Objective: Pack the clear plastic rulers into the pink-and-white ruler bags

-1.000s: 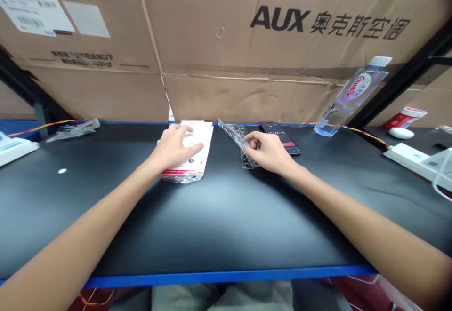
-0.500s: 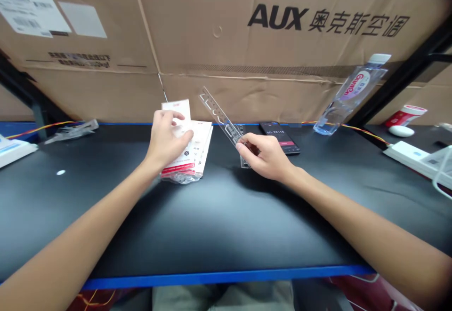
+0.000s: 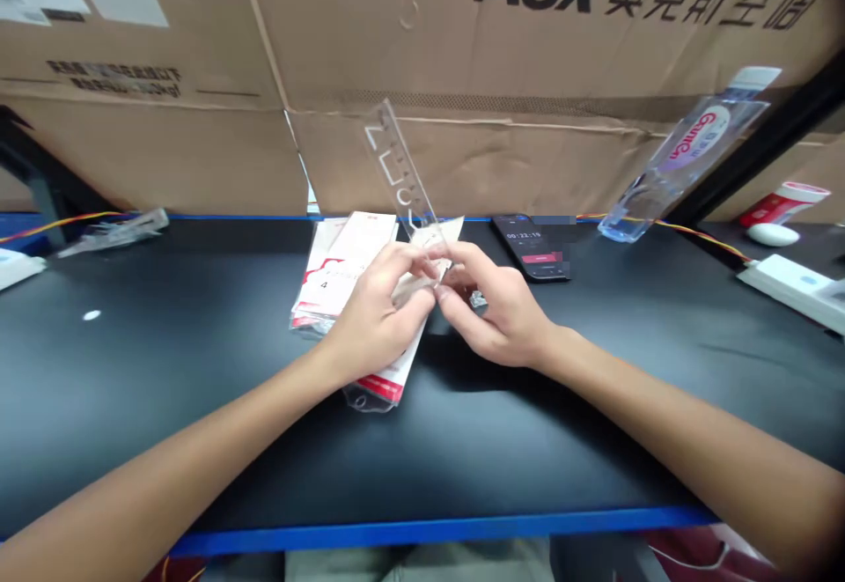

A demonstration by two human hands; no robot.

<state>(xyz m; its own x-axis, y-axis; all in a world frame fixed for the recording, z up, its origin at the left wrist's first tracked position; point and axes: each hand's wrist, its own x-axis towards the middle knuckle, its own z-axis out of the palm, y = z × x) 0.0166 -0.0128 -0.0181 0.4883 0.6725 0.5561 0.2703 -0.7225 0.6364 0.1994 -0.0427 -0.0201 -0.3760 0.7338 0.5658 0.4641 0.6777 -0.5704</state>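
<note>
- From where I stand, the left hand [image 3: 383, 313] is closed around a white-and-red packet [image 3: 394, 372], held aslant in front of the body, a clear plastic edge showing at its near end
- The right hand [image 3: 498, 313] has its fingers curled in a pinch at the lower end of a clear ruler [image 3: 404, 168], which tilts up and away above the packet
- Both sets of fingertips meet there, so I can't tell whether the ruler's lower end goes inside the packet or only against it
- Done, by my reading: ruler and packet are both picked up and brought together
- Left: neither is set down, and most of the ruler stands out
- More packets [image 3: 360, 256] lie unheld on the table [image 3: 264, 459], just beside the left hand, with a phone [image 3: 528, 247] beyond the right
</note>
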